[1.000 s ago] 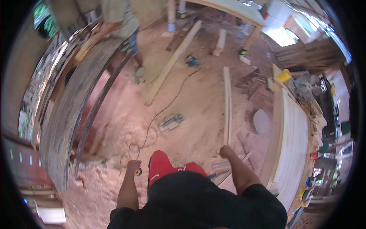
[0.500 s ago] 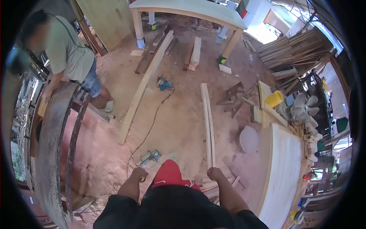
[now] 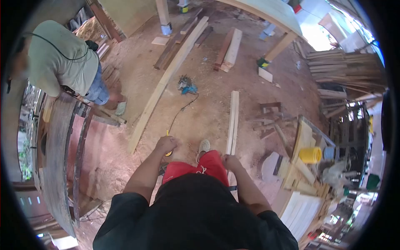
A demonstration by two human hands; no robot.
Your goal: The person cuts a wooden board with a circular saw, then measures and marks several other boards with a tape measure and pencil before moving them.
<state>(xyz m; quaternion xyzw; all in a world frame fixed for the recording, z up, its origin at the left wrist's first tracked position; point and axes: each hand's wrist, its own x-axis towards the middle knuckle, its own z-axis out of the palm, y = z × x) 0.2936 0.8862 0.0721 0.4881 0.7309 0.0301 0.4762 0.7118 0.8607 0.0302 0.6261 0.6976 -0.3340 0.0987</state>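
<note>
My left hand (image 3: 166, 144) is closed around a yellow tape measure (image 3: 168, 153), and a short yellow piece sticks up above the fingers. My right hand (image 3: 230, 162) is wrapped round the near end of a pair of long, pale wooden strips (image 3: 233, 118). They lie side by side and stretch forward from my fist; whether their far ends touch the ground is hard to tell. Left of them, a long pale plank (image 3: 168, 83) lies on the dusty floor.
A blue corded power tool (image 3: 188, 86) sits ahead on the floor. Another person (image 3: 68, 62) bends over a dark bench (image 3: 56, 141) at left. A wooden table (image 3: 271, 14) stands at the back. At right are a yellow container (image 3: 310, 155) and stacked boards (image 3: 346, 71).
My view has moved forward and turned left. My left hand has come up and forward with the tape measure. The strips stay in my right hand. The other person leans farther over the bench.
</note>
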